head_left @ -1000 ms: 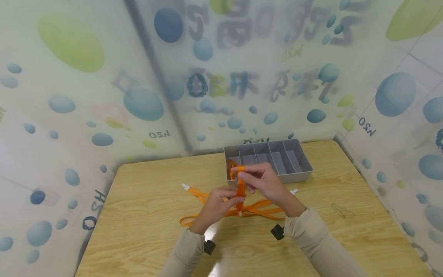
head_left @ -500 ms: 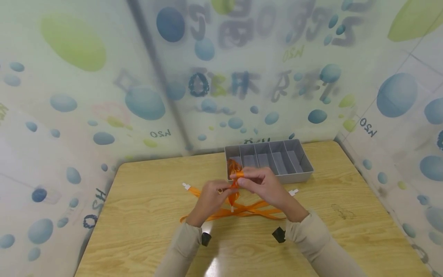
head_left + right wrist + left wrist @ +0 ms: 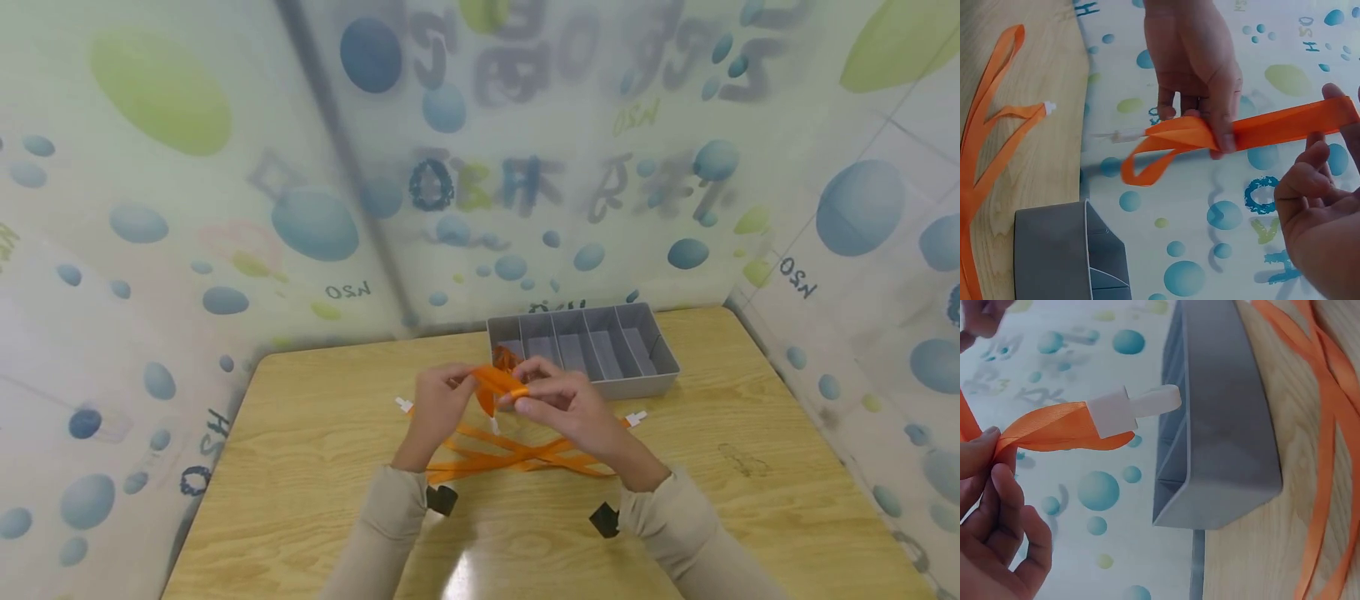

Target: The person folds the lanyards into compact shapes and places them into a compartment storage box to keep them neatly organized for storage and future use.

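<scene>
Bubble-patterned walls (image 3: 465,275) flank the wood-grain tabletop (image 3: 322,417); left hand (image 3: 437,406) and right hand (image 3: 572,410) curl fingers (image 3: 1007,489) around one orange lanyard (image 3: 497,381) (gray tray (image 3: 641,386) partly hidden behind, more lanyards (image 3: 529,453) beneath).

From above the long grey plastic divided box (image 3: 639,386), your head camera looks forward and down; your wrist views, nearer it, tipped sideways, share the flat orange fabric strap (image 3: 1054,429).

Left fingers (image 3: 1007,487) pinch against the thumb (image 3: 979,453) near the partly curled right fingers (image 3: 1304,181), both forearms (image 3: 378,533) slanting inward
</scene>
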The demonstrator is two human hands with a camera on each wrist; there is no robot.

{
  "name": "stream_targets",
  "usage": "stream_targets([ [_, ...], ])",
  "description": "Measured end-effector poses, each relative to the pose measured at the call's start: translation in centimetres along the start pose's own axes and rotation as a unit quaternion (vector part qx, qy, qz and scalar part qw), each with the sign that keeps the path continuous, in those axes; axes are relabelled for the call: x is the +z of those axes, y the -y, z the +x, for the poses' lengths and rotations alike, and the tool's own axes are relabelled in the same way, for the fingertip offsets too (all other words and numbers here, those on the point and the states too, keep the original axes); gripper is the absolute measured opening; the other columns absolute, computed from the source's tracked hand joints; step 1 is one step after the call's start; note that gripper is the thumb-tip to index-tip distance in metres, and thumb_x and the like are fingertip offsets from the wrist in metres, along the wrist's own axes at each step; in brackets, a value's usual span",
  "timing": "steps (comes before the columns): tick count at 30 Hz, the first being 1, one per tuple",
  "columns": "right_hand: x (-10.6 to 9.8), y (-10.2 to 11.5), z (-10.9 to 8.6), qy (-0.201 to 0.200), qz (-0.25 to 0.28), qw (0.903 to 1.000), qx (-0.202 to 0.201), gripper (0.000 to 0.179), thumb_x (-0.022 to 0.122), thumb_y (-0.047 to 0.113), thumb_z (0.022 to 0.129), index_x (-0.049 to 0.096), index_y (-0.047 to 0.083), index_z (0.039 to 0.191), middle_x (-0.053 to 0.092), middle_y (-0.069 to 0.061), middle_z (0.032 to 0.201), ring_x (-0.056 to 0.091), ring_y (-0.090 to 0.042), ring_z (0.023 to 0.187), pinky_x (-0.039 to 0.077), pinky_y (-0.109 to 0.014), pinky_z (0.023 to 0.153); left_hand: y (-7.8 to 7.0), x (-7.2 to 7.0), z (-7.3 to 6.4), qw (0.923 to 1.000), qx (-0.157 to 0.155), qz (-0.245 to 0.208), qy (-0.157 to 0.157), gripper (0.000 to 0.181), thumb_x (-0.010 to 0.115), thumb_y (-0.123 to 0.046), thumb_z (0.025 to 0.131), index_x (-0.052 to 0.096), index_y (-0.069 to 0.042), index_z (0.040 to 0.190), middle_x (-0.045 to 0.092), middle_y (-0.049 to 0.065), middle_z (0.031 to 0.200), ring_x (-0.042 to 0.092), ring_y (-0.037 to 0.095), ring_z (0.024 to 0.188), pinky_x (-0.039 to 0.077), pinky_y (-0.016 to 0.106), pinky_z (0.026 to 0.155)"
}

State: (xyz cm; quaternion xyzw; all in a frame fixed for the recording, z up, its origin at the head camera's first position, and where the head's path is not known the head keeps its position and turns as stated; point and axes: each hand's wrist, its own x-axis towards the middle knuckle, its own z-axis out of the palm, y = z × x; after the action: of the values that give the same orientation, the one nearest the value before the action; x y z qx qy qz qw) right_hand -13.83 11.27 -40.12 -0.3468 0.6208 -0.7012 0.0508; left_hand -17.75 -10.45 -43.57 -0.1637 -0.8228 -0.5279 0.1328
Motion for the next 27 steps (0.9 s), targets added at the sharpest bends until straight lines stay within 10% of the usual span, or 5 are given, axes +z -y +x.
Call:
stream_targets([
  [5, 0.0, -0.3, -0.1, -0.019, -0.024, 0.9995, 0.007, 0.023, 0.058, 0.005, 0.100, 0.072, -0.013, 0.097, 0.055, -0.018, 0.107, 0.051, -0.024, 0.102, 0.051, -0.032, 0.087, -0.8, -0.7, 0.5, 0.9968, -0.067, -0.040, -0.017, 0.014, 0.065, -0.003, 0.093, 0.078, 0.000, 0.097, 0.075, 0.013, 0.086, 0.063, 0.021, 0.064, 0.044, 0.022, 0.048],
  [11, 0.2, -0.7, -0.2, -0.031, -0.040, 0.9980, 0.038, 0.026, 0.056, 0.005, 0.100, 0.076, -0.001, 0.085, 0.063, -0.017, 0.100, 0.057, -0.028, 0.093, 0.051, -0.040, 0.085, -2.0, -1.2, 0.8, 0.9869, -0.120, -0.104, -0.031, 0.016, 0.064, -0.003, 0.094, 0.077, 0.002, 0.101, 0.074, 0.015, 0.100, 0.068, 0.020, 0.082, 0.057, 0.035, 0.076],
  [27, 0.4, -1.3, -0.2, -0.032, -0.061, 0.9955, 0.064, 0.025, 0.058, 0.008, 0.100, 0.078, 0.002, 0.085, 0.065, -0.013, 0.097, 0.057, -0.028, 0.093, 0.050, -0.038, 0.083, -3.9, -1.7, 1.3, 0.9850, -0.108, -0.129, -0.041, 0.015, 0.066, -0.001, 0.090, 0.076, 0.006, 0.098, 0.074, 0.017, 0.099, 0.068, 0.013, 0.079, 0.055, 0.026, 0.072],
])
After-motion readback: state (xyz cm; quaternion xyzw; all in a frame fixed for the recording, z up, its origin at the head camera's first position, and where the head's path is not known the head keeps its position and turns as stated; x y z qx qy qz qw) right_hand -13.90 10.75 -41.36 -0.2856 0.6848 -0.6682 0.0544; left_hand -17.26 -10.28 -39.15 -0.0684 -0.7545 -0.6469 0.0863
